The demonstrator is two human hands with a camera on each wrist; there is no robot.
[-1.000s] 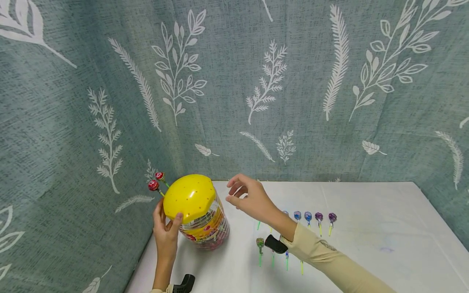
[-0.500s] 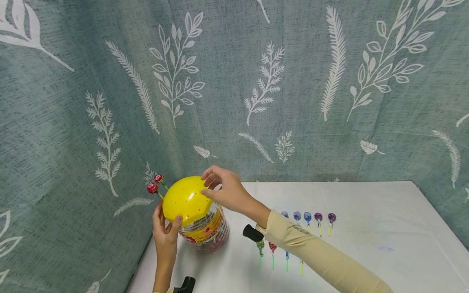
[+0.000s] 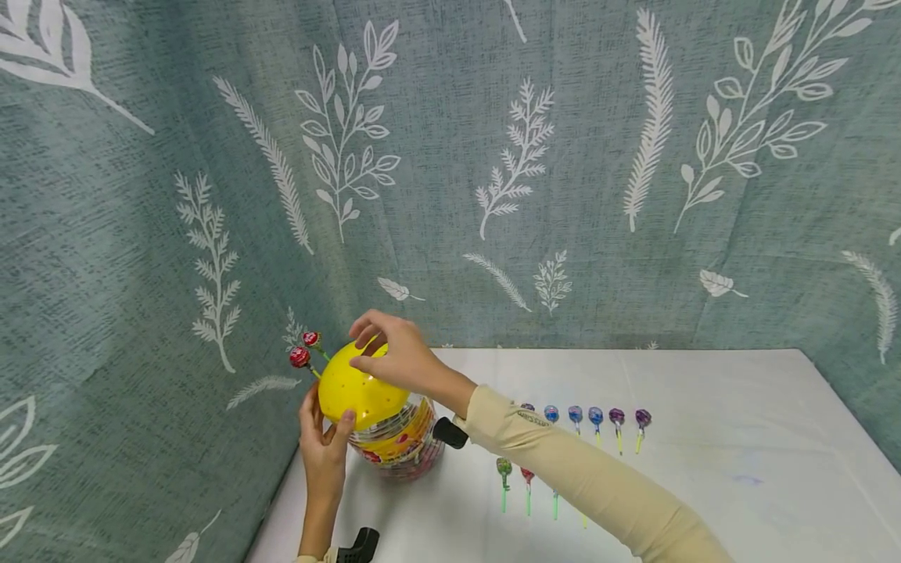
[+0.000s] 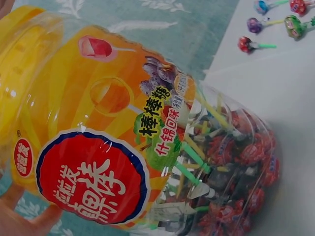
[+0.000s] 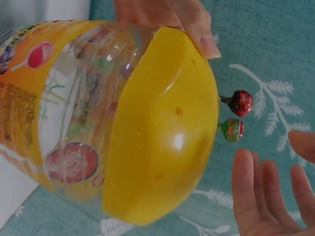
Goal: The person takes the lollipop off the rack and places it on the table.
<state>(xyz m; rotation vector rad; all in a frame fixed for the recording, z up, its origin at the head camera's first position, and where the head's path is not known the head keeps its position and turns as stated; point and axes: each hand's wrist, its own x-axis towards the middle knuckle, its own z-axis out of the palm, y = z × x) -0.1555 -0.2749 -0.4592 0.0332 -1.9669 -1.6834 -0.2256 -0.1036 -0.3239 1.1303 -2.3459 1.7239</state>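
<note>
A clear plastic jar (image 3: 400, 447) with an orange label stands tilted at the table's left. It bears a domed yellow lid (image 3: 359, 397) with small holes, and lollipops show inside it in the left wrist view. Two red-wrapped lollipops (image 3: 299, 357) stick out of the lid's far left side. My left hand (image 3: 324, 453) grips the jar at the lid's left edge, thumb in front. Above the lid is my right hand (image 3: 400, 356), its fingers relaxed and holding nothing; in the right wrist view its fingertips (image 5: 242, 164) are close to the two lollipops, apart from them.
Several lollipops lie in two rows on the white table (image 3: 704, 446) to the right, the back row with blue and purple (image 3: 616, 417) heads, the front row with a green one (image 3: 504, 467). A leaf-patterned curtain (image 3: 450, 195) stands behind and at the left.
My right hand has moved left, from beside the jar to over the yellow lid, close to the two lollipops. The left hand keeps its grip on the jar.
</note>
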